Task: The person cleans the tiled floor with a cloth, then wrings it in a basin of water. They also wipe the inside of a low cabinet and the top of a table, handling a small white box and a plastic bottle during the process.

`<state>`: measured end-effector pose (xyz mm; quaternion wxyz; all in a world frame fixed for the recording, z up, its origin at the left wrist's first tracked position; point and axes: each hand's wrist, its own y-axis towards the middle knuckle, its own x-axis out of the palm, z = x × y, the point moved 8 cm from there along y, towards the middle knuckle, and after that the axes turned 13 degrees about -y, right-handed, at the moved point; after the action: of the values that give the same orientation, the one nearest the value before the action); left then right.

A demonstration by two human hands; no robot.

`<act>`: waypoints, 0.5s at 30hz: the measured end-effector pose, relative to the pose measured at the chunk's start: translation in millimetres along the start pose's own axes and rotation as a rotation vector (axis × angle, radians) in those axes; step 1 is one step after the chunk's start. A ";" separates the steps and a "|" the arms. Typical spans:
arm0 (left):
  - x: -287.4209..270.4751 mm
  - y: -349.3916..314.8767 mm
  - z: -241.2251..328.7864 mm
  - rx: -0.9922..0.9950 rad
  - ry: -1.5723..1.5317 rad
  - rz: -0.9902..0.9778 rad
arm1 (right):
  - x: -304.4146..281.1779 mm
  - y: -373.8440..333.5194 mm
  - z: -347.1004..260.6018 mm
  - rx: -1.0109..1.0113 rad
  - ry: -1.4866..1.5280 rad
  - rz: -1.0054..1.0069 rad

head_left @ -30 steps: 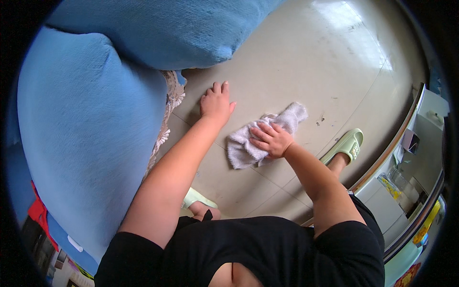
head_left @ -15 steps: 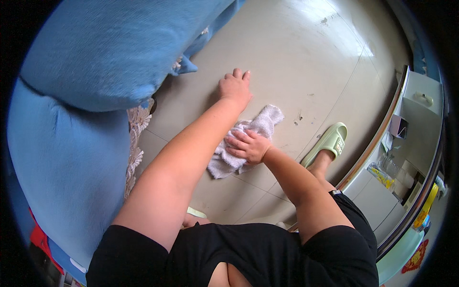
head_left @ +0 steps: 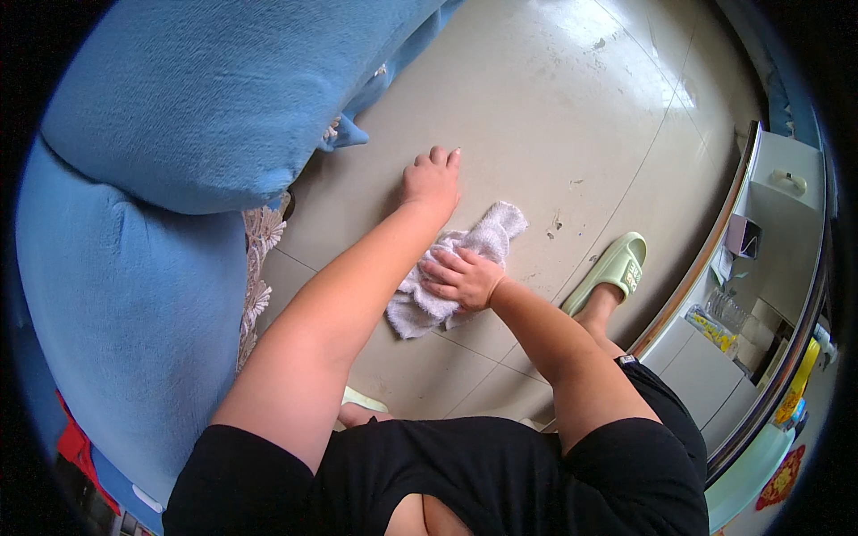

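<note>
Right hand (head_left: pixel 467 279) lies spread on crumpled cloth (head_left: pixel 490 236).

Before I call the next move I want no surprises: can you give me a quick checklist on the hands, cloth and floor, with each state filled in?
1. Right hand on the cloth: ok, palm down, fingers spread.
2. Cloth lying flat: not ok, it is bunched and folded.
3. Left hand apart from the cloth: ok, beyond it and to the left.
4. Left hand bearing weight: cannot tell.
5. Floor free of marks: not ok, dark marks show right of the cloth.
6. Green slipper on the right clear of the cloth: ok.
</note>
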<state>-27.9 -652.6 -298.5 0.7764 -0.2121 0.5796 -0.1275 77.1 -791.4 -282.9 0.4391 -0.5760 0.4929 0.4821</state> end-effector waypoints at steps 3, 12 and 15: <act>-1.7 -3.9 1.0 0.001 -0.007 -0.036 | -0.4 -1.4 1.0 0.002 0.023 -0.010; -22.1 -97.1 -6.4 -0.002 -0.409 0.107 | 4.5 -3.4 2.4 0.041 0.001 0.070; -56.6 -191.9 -8.7 0.056 -0.624 0.061 | -0.4 8.9 42.3 0.333 0.018 0.084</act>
<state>-43.7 -797.5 -161.1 0.9258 -0.2022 0.3156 -0.0489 63.1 -750.9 -289.2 0.5035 -0.4786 0.5934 0.4066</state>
